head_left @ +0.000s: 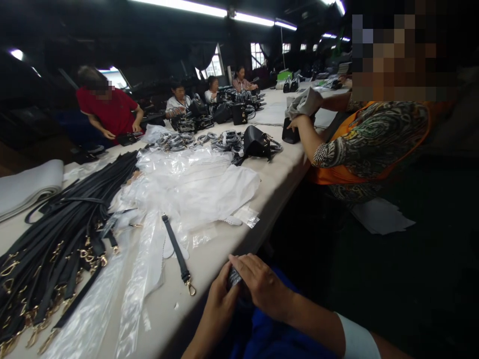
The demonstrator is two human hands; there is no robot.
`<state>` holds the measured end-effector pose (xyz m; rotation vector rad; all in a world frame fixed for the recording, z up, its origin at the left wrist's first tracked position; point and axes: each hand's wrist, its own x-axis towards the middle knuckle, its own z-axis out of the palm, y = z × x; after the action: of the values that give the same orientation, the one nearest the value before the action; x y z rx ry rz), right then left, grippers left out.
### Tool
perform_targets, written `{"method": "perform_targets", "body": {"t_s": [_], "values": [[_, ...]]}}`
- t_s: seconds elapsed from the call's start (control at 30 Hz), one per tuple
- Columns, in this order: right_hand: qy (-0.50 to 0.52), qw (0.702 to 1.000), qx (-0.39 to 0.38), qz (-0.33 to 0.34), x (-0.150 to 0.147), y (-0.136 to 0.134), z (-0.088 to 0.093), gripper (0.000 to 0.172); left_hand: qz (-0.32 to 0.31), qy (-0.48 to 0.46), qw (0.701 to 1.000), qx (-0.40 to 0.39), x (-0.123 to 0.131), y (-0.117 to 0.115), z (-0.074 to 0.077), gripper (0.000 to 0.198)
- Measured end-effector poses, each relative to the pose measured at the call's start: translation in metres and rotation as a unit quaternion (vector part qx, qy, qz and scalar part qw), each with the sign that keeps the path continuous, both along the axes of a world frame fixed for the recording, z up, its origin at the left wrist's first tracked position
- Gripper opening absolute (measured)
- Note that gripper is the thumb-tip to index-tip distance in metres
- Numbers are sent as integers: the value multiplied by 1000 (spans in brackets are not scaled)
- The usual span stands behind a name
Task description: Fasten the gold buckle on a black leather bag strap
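Observation:
Just off the table's near edge, my left hand (220, 298) and my right hand (266, 286) are closed together around a small dark bundle in shiny clear plastic (234, 277). My right fingers lie over its top and hide most of it, so I cannot tell what is inside. On the table to the left of my hands lies a short black strap (175, 247) with a gold clip at its near end. A large pile of long black straps (71, 224) with gold clips spreads farther left.
Clear plastic bags and white sheets (194, 187) cover the middle of the table (200, 259). Beyond them are wrapped coiled straps (174, 141) and a black handbag (256, 142). A co-worker in patterned sleeves (368, 139) stands at the right; others work along the far side.

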<state>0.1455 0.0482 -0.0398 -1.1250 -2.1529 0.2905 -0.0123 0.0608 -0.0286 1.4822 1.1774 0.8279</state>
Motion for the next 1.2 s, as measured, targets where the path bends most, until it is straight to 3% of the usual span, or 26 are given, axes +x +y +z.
{"method": "perform_targets", "body": {"t_s": [0.1, 0.2, 0.3, 0.6, 0.83, 1.07, 1.2], "values": [[-32, 997, 8, 76, 9, 0, 3, 59, -40, -167, 972, -162, -6, -12, 4, 55], [-60, 990, 33, 121, 11, -1, 2, 54, -27, -275, 924, -264, -7, -27, 9, 44], [-87, 984, 50, 148, 9, -5, 0, 50, -5, -283, 912, -298, -7, -39, 7, 45], [-35, 977, 63, 201, 10, -37, -24, 57, -90, -277, 897, -333, -18, -66, -18, 55], [12, 970, 76, 231, 18, -39, -32, 63, -103, -326, 855, -389, -17, -67, -23, 39], [-24, 969, -77, 234, 35, -43, -45, 57, -55, -310, 852, -419, -4, -68, -40, 42], [-36, 937, -212, 276, 52, -38, -18, 51, -37, -322, 838, -439, -3, -81, -59, 42]]}}
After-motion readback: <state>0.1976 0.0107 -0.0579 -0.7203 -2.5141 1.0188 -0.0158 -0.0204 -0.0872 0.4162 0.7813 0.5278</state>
